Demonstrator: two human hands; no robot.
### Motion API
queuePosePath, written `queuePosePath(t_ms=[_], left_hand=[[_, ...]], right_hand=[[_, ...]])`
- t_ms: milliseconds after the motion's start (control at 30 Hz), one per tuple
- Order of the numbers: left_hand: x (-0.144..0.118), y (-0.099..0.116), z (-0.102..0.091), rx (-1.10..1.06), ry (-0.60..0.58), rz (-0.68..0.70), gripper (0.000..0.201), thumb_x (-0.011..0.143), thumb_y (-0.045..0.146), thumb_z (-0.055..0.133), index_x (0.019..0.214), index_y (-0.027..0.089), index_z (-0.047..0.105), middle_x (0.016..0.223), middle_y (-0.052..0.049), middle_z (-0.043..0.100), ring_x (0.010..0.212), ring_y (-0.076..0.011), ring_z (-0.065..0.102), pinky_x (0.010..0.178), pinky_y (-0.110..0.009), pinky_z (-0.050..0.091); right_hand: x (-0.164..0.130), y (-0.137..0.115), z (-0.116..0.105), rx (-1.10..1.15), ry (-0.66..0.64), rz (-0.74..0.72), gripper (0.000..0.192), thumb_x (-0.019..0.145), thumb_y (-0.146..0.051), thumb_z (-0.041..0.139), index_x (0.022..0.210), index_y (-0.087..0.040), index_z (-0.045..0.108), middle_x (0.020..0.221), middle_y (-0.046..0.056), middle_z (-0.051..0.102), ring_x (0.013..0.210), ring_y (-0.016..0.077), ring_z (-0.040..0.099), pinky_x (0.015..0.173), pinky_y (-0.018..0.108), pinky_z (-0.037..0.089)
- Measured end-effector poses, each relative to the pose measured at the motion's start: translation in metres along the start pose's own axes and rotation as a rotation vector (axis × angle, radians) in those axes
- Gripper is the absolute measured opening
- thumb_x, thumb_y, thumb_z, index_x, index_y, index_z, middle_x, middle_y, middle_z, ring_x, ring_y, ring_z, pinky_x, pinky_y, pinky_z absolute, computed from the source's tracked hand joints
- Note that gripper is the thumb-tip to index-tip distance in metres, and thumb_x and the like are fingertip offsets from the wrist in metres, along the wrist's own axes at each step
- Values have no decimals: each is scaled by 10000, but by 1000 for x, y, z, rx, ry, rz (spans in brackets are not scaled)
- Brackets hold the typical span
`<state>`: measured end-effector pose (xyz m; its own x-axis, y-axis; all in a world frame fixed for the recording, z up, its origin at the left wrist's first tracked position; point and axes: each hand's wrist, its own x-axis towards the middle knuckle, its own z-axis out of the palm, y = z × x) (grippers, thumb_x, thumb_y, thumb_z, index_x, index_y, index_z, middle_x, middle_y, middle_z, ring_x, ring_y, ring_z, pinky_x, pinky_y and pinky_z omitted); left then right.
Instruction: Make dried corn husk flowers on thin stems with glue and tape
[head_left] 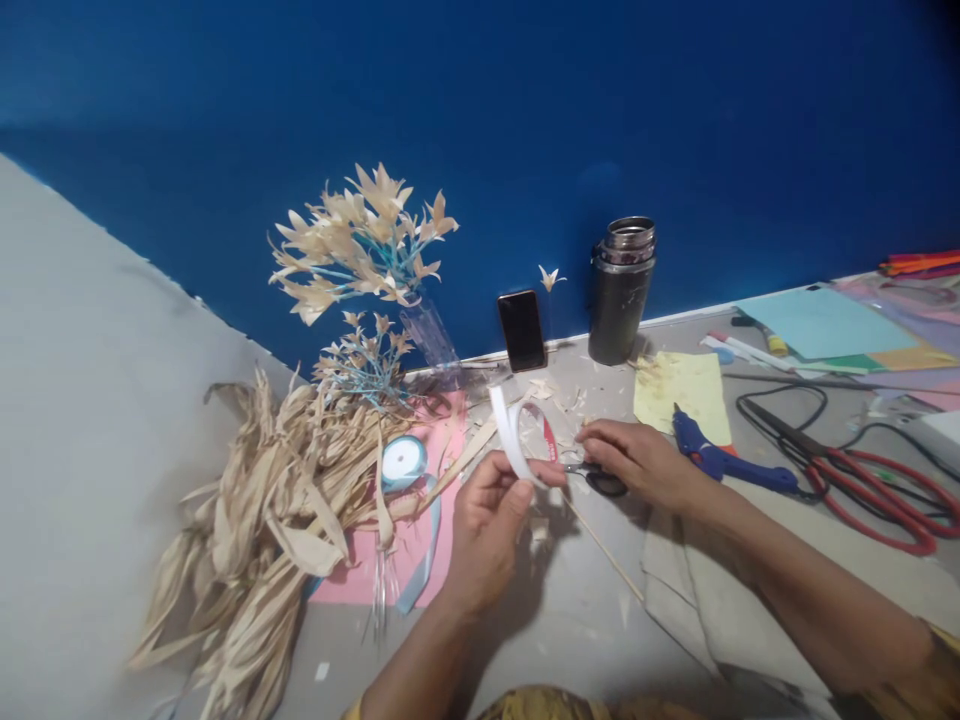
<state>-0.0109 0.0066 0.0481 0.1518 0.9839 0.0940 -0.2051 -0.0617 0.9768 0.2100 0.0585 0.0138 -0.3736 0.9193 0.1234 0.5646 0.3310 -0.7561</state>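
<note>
In the middle of the head view, my left hand (491,520) pinches a roll of white tape (511,435) with a red label inside its ring. A loose white end of the tape stands up at the roll's left. Just to the right, my right hand (637,460) has its fingers curled at small black-handled scissors (606,483); the blades point left towards the tape. How the fingers sit on the handles is partly hidden. Below both hands a thin stick (607,558) lies slantwise on the table.
Dried corn husks (255,510) heap at left beside a blue ribbon spool (403,463) on pink paper. Husk flowers (360,240) stand in a clear vase behind. A phone (522,330) and dark flask (621,290) are at the wall. Rightward lie a blue glue gun (724,460) and red-handled shears (877,490).
</note>
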Motion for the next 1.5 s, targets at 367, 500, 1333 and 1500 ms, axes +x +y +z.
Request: queuePosePath(t_ms=[367,500,1333,1500], left_hand=[[-4,2,-19,121,67,65,243,969,425,643,948,189,696,891,-53,711,672,-152,660,675,-321,588],[-2,-3,-29,194,82,109,214,991,403,612,979,206,694,912,-42,696,714,-146,646,740,-318,577],[9,-10,-37,699,-69,141,243,1008,301,523,1073,205,736,1013,-98,745,944,-241,659,881,-374,498],[8,-6,-38,742,-87,141,244,1012,310,514,1059,201,728,1009,-92,742,954,-240,666,866,-359,500]], right_hand=[[-3,15,7,-683,-284,178,135,902,-209,602,1022,-187,658,1051,120,731,969,295,692,717,326,396],[-3,23,-3,-600,-300,150,133,915,-249,543,910,-185,660,941,131,752,839,281,683,682,332,382],[-1,-6,-4,-91,-149,54,302,707,-336,754,653,-220,481,640,-39,563,613,137,445,568,253,290],[0,0,3,-32,-175,89,444,731,-387,749,586,-222,363,556,-69,436,564,114,366,532,248,230]])
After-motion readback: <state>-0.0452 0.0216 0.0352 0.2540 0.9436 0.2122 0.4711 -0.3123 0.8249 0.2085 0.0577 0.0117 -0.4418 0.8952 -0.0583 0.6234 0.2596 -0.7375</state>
